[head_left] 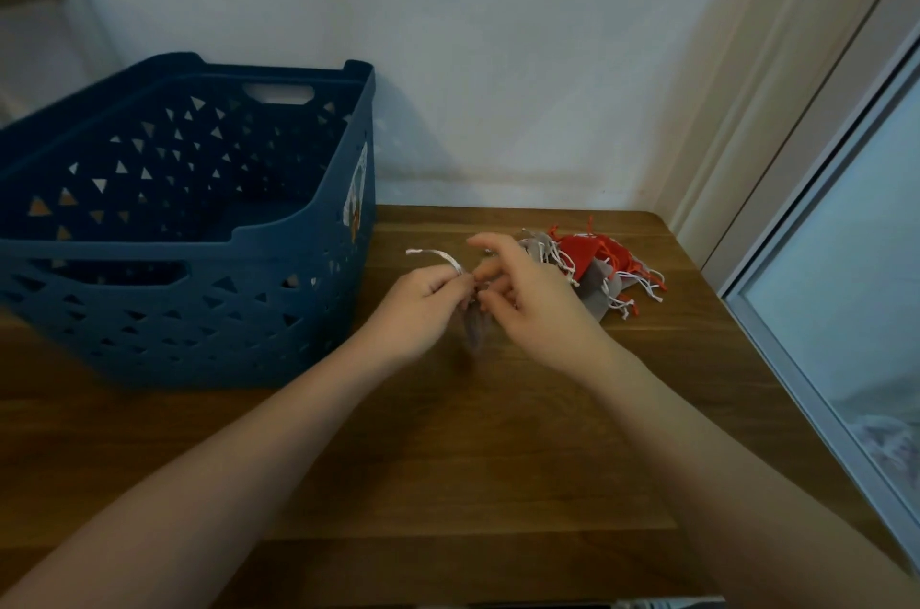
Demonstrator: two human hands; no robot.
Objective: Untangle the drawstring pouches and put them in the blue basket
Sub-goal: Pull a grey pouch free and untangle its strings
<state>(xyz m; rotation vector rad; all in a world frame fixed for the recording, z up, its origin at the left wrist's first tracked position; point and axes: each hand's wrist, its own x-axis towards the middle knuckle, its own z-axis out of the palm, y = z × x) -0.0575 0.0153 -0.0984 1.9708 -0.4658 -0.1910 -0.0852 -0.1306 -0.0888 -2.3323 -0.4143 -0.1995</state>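
Pinching a white drawstring [440,257] with left hand [423,302], right hand [517,292] fingers curled at the grey pouch [475,327] — soft, light, best held by its neck.

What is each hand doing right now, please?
Left hand: pinching the white drawstring of the small grey fabric pouch.
Right hand: fingers curled at the same pouch's top; exact grip unclear.

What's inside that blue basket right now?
The visible part of the blue basket floor looks bare, no pouches showing. Its near wall hides the front part of the floor, so that strip can't be checked.
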